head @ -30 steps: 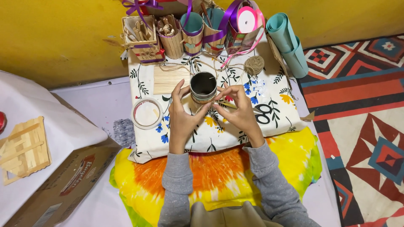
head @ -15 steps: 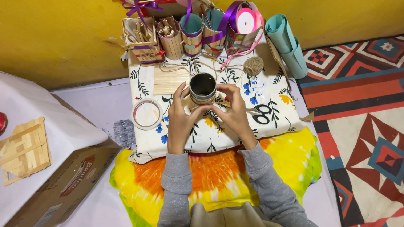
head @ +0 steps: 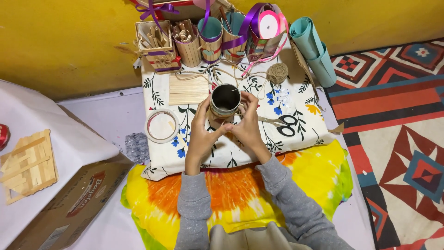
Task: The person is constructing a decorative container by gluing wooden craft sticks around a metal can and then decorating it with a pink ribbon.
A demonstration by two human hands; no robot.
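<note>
Wooden sticks sheathe the dark-mouthed can [head: 225, 100] that we steady upright on the floral cloth [head: 305, 125], our left hand [head: 202, 134] cupping its side and our right hand [head: 248, 122] now shifted in close, fingers pinching twine at its base, so wrapping continues.

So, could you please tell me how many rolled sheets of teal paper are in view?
2. Both lean against the yellow wall at the cloth's far right corner, side by side: one teal roll nearer the ribbon spools, the other teal roll just right of it. More may be hidden.
</note>
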